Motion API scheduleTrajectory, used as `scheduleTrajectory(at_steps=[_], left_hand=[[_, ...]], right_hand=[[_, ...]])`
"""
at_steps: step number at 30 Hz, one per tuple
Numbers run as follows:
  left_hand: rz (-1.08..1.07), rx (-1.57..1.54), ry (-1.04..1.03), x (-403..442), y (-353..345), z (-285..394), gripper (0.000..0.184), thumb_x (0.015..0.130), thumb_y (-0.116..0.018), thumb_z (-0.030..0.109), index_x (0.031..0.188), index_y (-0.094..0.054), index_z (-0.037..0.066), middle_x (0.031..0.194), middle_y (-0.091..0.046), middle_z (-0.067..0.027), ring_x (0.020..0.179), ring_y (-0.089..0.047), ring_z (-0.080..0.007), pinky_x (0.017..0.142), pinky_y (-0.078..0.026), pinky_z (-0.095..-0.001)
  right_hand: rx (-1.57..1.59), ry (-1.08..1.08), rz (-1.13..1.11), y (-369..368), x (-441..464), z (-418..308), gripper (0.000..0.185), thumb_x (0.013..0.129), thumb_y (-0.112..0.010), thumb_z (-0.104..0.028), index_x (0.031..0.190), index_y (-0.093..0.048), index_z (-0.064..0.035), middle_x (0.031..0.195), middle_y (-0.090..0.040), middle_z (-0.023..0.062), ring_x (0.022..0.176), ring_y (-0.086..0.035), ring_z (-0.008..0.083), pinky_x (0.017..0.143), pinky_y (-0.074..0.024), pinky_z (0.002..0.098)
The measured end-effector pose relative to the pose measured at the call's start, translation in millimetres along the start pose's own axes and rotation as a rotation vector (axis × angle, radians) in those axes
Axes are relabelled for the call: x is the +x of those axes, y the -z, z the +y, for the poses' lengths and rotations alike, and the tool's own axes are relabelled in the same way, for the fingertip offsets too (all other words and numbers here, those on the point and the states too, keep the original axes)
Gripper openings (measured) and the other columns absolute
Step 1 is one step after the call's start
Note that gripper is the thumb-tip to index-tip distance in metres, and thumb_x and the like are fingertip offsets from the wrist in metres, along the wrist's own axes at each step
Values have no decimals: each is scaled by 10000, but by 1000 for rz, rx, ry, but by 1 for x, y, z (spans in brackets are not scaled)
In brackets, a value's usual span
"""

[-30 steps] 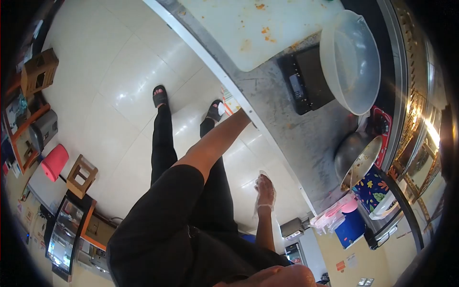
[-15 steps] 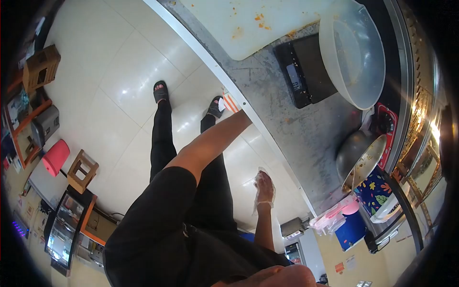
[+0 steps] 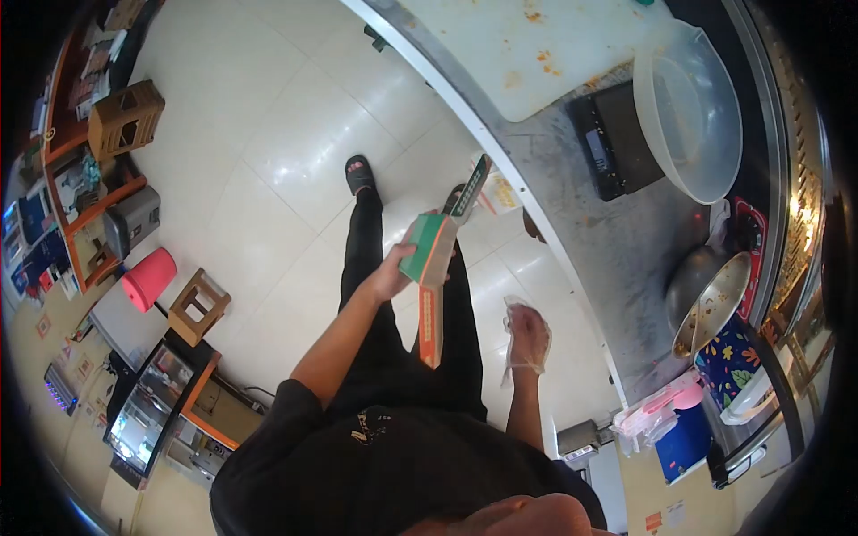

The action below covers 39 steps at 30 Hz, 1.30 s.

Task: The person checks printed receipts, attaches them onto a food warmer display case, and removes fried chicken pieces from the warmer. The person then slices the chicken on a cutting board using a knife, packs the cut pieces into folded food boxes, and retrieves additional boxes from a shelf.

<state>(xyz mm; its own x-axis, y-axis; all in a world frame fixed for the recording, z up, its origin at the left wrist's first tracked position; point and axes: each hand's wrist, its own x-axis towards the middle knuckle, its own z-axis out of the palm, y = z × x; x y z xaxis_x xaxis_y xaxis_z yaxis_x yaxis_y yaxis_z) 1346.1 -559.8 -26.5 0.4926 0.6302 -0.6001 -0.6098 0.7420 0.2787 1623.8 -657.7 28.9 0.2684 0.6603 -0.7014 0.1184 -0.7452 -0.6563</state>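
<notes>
My left hand (image 3: 386, 275) is bare and closed around a green, orange and brown cardboard box (image 3: 429, 248), held over my legs. A long orange-edged flap hangs from the box, and a dark green printed panel sticks out at its upper end. To the right, my right hand (image 3: 529, 338) wears a clear plastic glove and hangs beside the counter edge, with nothing visible in it and its fingers loosely extended.
The steel counter (image 3: 559, 196) holds a stained white board (image 3: 500, 62), a black scale (image 3: 612, 143), a translucent bowl (image 3: 688, 116) and metal bowls (image 3: 719, 304). On the floor side are a brown stool (image 3: 198, 306) and a pink bin (image 3: 149, 279).
My left hand, earlier hidden beyond the counter edge, has come back toward my body with the box in it. My gloved right hand stays low beside the counter. The view has shifted.
</notes>
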Motion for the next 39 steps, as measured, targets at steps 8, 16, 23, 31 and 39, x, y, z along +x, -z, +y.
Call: scheduleTrajectory(at_steps=[8, 16, 23, 31, 39], left_hand=[[4, 435, -75, -51, -11, 11, 1048, 757, -663, 596, 1552, -175, 119, 1483, -329, -107, 1400, -298, -242, 1155, -190, -364], [-57, 142, -128, -78, 67, -5, 862, 900, -617, 466, 1539, -165, 102, 1531, -240, -98, 1435, -230, -235, 1161, -193, -368], [-49, 24, -135, -100, 89, 14, 837, 898, -660, 387, 1528, -174, 126, 1457, -315, -96, 1386, -289, -235, 1140, -223, -362], [-39, 117, -193, -101, 109, 30, 744, 940, -622, 295, 1524, -180, 160, 1413, -363, -107, 1356, -329, -231, 1123, -253, -357], [-62, -69, -82, -109, 122, 35, 733, 944, -631, 264, 1515, -184, 157, 1365, -399, -104, 1299, -379, -220, 1075, -331, -353]], right_hand=[[216, -166, -398, -123, -1, -81, 267, 885, -720, -197, 1064, -657, -10, 957, -657, 50, 847, -609, 124, 761, -504, 288], [407, -444, -422, -195, -9, -57, 276, 907, -702, -216, 1068, -633, -3, 945, -659, 49, 847, -630, 140, 759, -527, 288], [127, -500, -371, -233, -6, -49, 342, 891, -725, -256, 1111, -627, -14, 1016, -653, 45, 924, -623, 140, 821, -520, 287], [452, -415, -426, -265, -9, -82, 361, 920, -696, -283, 1167, -592, -43, 1025, -648, 40, 906, -637, 148, 782, -530, 282], [122, -319, -462, -255, 0, -55, 185, 951, -657, -229, 1006, -641, -53, 809, -619, -1, 661, -564, 93, 574, -456, 233]])
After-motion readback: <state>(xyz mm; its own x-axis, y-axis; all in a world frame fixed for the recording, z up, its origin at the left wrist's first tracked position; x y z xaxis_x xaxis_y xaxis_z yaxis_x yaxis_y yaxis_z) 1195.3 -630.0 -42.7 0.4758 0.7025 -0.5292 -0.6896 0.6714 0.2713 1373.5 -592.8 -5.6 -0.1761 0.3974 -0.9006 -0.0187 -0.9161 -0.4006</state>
